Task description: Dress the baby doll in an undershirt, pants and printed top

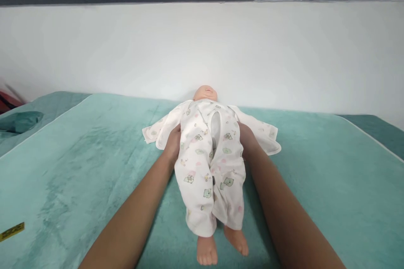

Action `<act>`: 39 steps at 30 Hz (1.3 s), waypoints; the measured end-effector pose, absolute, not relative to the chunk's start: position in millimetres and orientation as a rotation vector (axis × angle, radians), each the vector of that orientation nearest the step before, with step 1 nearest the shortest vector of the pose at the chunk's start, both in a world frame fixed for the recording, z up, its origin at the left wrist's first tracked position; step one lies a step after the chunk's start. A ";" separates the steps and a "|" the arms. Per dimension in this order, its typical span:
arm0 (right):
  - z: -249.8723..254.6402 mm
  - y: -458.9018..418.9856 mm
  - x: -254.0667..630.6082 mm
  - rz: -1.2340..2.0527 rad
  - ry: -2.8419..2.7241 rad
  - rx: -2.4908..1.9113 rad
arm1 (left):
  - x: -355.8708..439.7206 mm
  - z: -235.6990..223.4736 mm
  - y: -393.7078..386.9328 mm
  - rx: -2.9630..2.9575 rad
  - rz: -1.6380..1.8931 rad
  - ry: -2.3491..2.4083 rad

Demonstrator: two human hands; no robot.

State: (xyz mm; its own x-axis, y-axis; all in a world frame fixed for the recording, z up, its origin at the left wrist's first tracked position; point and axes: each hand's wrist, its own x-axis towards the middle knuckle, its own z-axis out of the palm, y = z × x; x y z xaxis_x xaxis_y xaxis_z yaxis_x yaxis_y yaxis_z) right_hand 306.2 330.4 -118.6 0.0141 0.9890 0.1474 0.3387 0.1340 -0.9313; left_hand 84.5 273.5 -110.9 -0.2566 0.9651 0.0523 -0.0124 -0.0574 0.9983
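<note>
A baby doll (pixel 205 93) lies on its back, head toward the wall and bare feet toward me. It wears a white printed jacket (pixel 259 128) with the sleeves spread out to both sides. Matching white trousers (pixel 198 164) cover its legs, and an oval opening shows at the crotch. My left hand (pixel 173 142) is closed on the trousers at the left hip, its fingertips tucked out of sight. At the opposite hip, my right hand (pixel 248 139) grips the trousers, with most of its fingers hidden behind the cloth.
A green plush cover (pixel 94 168) lies under the doll, up against a white wall (pixel 202 50). A yellow label (pixel 11 232) is at the lower left. Folded green fabric (pixel 22 122) and a red item (pixel 8 101) sit at the far left.
</note>
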 end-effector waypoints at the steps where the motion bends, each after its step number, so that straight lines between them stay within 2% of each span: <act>1: -115.2 329.3 306.6 0.867 -1.476 -1.375 | 82.4 -111.1 276.7 1.111 1.472 1.388; 5: -94.0 330.5 298.9 0.677 -1.373 -1.421 | 73.6 -114.9 291.1 1.241 1.572 1.557; 10: -64.5 356.4 269.2 0.561 -1.658 -1.322 | 60.4 -114.8 308.5 1.414 1.458 1.573; 15: -44.6 393.8 252.5 0.658 -1.961 -1.371 | 52.1 -110.9 316.5 1.617 1.287 1.647; 20: -21.0 409.4 245.2 0.841 -2.317 -1.350 | 58.3 -120.5 315.6 1.805 1.409 1.827; 25: 0.4 407.3 231.4 0.846 -2.596 -1.368 | 62.3 -127.6 312.7 1.826 1.433 1.851; 29: -3.4 405.8 221.6 0.758 -2.561 -1.278 | 61.5 -125.0 311.8 1.804 1.445 1.763; 34: -28.1 407.8 218.7 0.532 -2.258 -1.418 | 62.7 -122.7 314.4 1.792 1.578 1.624; 37: -36.9 405.2 219.2 0.538 -2.196 -1.465 | 62.5 -121.8 318.7 1.572 1.629 1.612; 39: -37.4 401.9 218.4 0.585 -2.215 -1.435 | 60.9 -120.1 320.8 1.537 1.530 1.609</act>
